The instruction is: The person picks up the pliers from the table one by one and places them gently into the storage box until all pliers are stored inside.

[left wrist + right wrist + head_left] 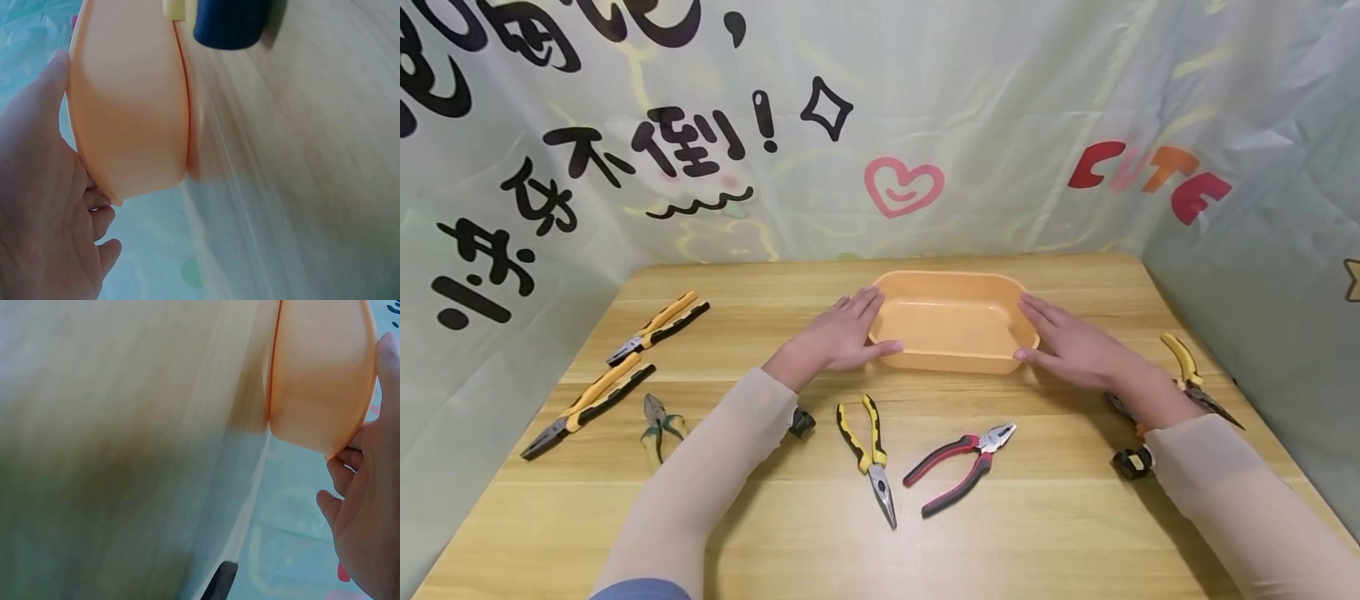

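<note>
Wooden surface [1037,542] w/ orange tray [955,325] on its far half, approx. mid. Left hand [842,332] at tray's L end, right hand [1075,348] at R end — fingers mostly straight, touching, thumbs at near corners. Yellow-black pliers [877,468] and red-black pliers [985,443] lie nearer, apart.

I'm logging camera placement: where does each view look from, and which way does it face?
Head: worn on the head, looking forward and down at the table, orange tray and pliers; left hand, right hand and sleeves show.
Left wrist: on that wrist, facing the tray's outside; the left hand shows.
Right wrist: on that wrist, facing the tray's outside; the right hand shows.
Shared: both wrist views catch tray and table.
</note>
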Tool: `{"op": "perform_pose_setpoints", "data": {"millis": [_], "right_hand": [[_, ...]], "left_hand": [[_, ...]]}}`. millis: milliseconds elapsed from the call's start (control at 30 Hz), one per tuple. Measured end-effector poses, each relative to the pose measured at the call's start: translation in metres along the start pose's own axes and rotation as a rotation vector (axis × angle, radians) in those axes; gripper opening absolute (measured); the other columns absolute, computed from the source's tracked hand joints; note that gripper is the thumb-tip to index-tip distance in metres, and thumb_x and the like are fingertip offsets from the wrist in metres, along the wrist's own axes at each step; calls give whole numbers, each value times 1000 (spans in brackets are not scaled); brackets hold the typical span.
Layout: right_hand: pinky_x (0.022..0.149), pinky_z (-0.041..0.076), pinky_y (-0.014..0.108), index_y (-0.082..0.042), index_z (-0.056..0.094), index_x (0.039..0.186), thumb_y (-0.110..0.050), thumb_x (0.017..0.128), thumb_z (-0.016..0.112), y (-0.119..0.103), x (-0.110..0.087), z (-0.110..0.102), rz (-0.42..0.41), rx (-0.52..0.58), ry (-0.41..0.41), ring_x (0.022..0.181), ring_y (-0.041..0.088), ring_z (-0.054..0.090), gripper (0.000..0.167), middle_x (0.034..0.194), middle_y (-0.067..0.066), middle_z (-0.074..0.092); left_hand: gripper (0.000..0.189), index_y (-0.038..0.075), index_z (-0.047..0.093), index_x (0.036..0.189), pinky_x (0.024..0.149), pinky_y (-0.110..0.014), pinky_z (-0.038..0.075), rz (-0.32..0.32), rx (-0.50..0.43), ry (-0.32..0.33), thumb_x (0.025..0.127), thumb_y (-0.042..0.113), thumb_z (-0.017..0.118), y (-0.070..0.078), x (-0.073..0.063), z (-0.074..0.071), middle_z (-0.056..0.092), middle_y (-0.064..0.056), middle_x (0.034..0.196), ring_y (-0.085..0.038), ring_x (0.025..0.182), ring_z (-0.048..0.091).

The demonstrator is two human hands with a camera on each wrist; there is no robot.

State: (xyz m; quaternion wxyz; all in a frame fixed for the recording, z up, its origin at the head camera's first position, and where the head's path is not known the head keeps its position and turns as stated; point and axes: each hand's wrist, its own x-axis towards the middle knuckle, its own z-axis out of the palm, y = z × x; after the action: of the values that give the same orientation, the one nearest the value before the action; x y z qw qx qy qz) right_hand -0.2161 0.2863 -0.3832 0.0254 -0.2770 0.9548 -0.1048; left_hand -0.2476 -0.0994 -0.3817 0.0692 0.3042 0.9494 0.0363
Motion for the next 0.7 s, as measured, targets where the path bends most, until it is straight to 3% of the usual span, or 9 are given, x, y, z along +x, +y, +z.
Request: {"op": "perform_pose_setpoints", "data": {"millis": [433,700], "right_hand": [[116,14,55,2,12,155,-54,99,46,-12,14,2,-67,-59,-21,144,39,20,86,162,18,9],[115,20,53,-5,13,157,-62,94,50,-22,20,3,-77,-61,-29,144,39,21,93,163,12,10]], "left_hand": [[108,3,5,157,119,-42,7,-44,-29,7,86,84,17,-9,-22,1,0,-11,163,-22,149,-2],[108,4,5,157,119,-43,6,-64,-37,15,86,84,18,-15,-37,2,1,-10,163,-22,149,0]]}}
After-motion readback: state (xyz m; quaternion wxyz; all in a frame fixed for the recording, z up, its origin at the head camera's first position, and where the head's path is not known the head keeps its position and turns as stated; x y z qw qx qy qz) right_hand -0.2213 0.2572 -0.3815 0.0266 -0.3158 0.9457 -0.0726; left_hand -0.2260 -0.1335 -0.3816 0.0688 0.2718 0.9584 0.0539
